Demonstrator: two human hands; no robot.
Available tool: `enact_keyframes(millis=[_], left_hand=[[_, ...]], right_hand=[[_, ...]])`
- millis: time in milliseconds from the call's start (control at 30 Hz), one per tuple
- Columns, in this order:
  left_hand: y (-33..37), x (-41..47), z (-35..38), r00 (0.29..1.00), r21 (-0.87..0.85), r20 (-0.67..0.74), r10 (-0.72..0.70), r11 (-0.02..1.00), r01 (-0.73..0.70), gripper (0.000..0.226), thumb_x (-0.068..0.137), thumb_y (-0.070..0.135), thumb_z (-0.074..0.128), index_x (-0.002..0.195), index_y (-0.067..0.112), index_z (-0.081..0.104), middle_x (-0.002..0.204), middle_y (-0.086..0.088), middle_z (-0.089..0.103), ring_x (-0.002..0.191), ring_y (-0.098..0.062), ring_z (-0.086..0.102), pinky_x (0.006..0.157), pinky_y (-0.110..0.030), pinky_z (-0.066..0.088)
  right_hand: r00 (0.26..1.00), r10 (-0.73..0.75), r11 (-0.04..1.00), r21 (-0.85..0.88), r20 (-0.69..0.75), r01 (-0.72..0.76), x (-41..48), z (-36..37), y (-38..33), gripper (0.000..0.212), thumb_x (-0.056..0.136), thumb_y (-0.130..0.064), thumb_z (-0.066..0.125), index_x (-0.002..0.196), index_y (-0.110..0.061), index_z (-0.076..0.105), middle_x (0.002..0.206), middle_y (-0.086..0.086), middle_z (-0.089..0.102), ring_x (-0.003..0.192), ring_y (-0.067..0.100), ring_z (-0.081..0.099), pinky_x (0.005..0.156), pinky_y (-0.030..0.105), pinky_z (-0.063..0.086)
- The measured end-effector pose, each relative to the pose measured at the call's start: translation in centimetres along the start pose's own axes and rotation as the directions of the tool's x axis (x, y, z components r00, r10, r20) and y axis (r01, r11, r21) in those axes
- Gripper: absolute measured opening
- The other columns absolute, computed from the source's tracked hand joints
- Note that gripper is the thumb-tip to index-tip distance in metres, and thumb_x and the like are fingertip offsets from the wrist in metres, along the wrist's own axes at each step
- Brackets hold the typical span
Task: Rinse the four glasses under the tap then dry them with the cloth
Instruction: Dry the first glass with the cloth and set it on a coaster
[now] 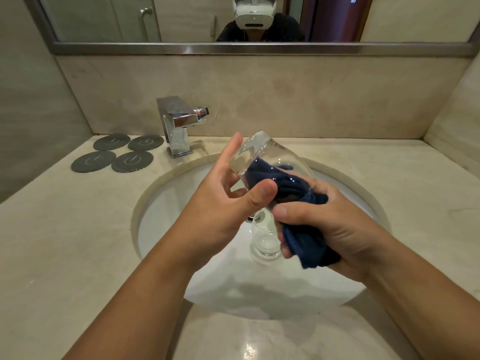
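Note:
My left hand (223, 196) grips a clear glass (255, 154) tilted on its side above the basin, base pointing up and left, thumb on its near wall. A dark blue cloth (304, 242) is stuffed into the glass's mouth. My right hand (335, 227) clutches the rest of the cloth just outside the rim. Another clear glass (265, 242) stands upright inside the white sink (181, 193), below my hands and partly hidden by them. The chrome tap (179, 126) stands at the back left, with no water running.
Four dark round coasters (114, 153) lie on the beige stone counter (65, 242) left of the tap. A framed mirror (259, 46) hangs on the wall behind. Side walls close in the counter on the left and right.

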State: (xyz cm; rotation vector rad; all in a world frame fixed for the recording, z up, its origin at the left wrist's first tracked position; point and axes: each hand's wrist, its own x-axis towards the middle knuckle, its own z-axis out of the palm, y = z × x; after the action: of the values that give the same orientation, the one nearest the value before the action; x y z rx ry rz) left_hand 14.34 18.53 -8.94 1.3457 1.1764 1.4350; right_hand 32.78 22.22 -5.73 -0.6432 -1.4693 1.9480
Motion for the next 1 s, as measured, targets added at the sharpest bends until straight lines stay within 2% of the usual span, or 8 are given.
enact_keyframes(millis=[167, 267, 400, 533, 667, 800, 933, 1000], left_hand=[[0.1, -0.3, 0.3, 0.999, -0.035, 0.035, 0.014, 0.999, -0.013, 0.102, 0.075, 0.056, 0.092, 0.158, 0.059, 0.033, 0.142, -0.007, 0.07, 0.133, -0.025, 0.067, 0.119, -0.055, 0.044], [-0.1, -0.2, 0.4, 1.0, -0.028, 0.017, -0.016, 0.999, 0.017, 0.082, 0.085, 0.053, 0.078, 0.155, 0.061, 0.035, 0.14, -0.003, 0.071, 0.132, -0.025, 0.066, 0.118, -0.061, 0.044], [-0.3, 0.0, 0.6, 0.997, -0.016, -0.026, -0.067, 0.998, 0.066, 0.115, 0.062, 0.083, 0.083, 0.16, 0.049, 0.033, 0.141, 0.003, 0.07, 0.129, -0.019, 0.069, 0.113, -0.057, 0.051], [-0.4, 0.2, 0.1, 0.998, -0.019, -0.011, -0.063, 0.998, 0.063, 0.122, 0.063, 0.076, 0.089, 0.165, 0.037, 0.033, 0.152, -0.008, 0.062, 0.138, -0.029, 0.063, 0.12, -0.06, 0.042], [-0.4, 0.0, -0.2, 0.999, -0.059, 0.017, -0.029, 0.998, 0.03, 0.124, 0.066, 0.065, 0.093, 0.167, 0.045, 0.023, 0.154, -0.005, 0.061, 0.138, -0.028, 0.063, 0.122, -0.059, 0.038], [-0.1, -0.1, 0.1, 0.998, -0.07, 0.051, -0.021, 0.997, 0.025, 0.093, 0.091, 0.044, 0.083, 0.164, 0.05, 0.026, 0.146, -0.005, 0.068, 0.139, -0.025, 0.062, 0.122, -0.058, 0.039], [-0.3, 0.1, 0.5, 0.996, -0.034, 0.038, -0.083, 0.996, 0.084, 0.082, 0.09, 0.057, 0.069, 0.162, 0.043, 0.033, 0.139, 0.002, 0.071, 0.131, -0.018, 0.067, 0.116, -0.054, 0.048], [-0.4, 0.0, 0.8, 0.996, -0.006, 0.025, -0.091, 0.996, 0.091, 0.086, 0.083, 0.064, 0.069, 0.159, 0.036, 0.038, 0.132, 0.004, 0.074, 0.123, -0.016, 0.071, 0.108, -0.049, 0.055]], right_hand=[[0.999, -0.004, 1.0, 0.016, -0.039, 0.005, 0.0, -0.2, 0.1, 0.025, 0.073, -0.004, 0.073, 0.089, -0.02, 0.081, 0.064, 0.01, 0.06, 0.048, 0.02, 0.058, 0.046, 0.03, 0.053], [0.988, -0.112, 0.977, -0.192, -0.103, 0.09, 0.1, 0.0, 0.6, 0.034, 0.074, -0.007, 0.078, 0.098, -0.031, 0.084, 0.074, 0.006, 0.072, 0.058, 0.019, 0.065, 0.059, 0.031, 0.055], [0.969, -0.225, 0.893, -0.418, -0.098, 0.165, 0.3, 0.1, 1.1, 0.043, 0.087, 0.001, 0.081, 0.117, -0.029, 0.081, 0.087, -0.008, 0.08, 0.076, 0.007, 0.071, 0.075, 0.021, 0.055], [0.991, -0.116, 0.954, -0.286, -0.071, 0.091, 0.2, 0.2, 0.8, 0.044, 0.077, -0.008, 0.081, 0.111, -0.036, 0.082, 0.077, 0.002, 0.072, 0.066, 0.019, 0.064, 0.067, 0.036, 0.055], [1.0, 0.007, 1.0, 0.024, 0.018, -0.007, 0.0, -0.2, 0.1, 0.031, 0.073, -0.003, 0.076, 0.094, -0.024, 0.083, 0.063, 0.011, 0.061, 0.049, 0.02, 0.06, 0.047, 0.029, 0.053], [1.0, -0.012, 0.997, 0.071, -0.025, 0.014, 0.2, -0.3, 0.4, 0.028, 0.071, -0.003, 0.076, 0.09, -0.023, 0.083, 0.066, 0.009, 0.063, 0.052, 0.019, 0.06, 0.047, 0.029, 0.053], [0.971, -0.19, 0.922, -0.366, -0.147, 0.125, 0.5, -0.3, 1.2, 0.043, 0.083, 0.0, 0.081, 0.106, -0.036, 0.083, 0.081, -0.004, 0.079, 0.064, 0.017, 0.067, 0.062, 0.029, 0.055], [0.961, -0.26, 0.833, -0.526, -0.099, 0.171, 0.6, -0.2, 1.6, 0.048, 0.089, 0.0, 0.076, 0.118, -0.038, 0.08, 0.094, 0.003, 0.082, 0.079, 0.033, 0.073, 0.074, 0.035, 0.063]])
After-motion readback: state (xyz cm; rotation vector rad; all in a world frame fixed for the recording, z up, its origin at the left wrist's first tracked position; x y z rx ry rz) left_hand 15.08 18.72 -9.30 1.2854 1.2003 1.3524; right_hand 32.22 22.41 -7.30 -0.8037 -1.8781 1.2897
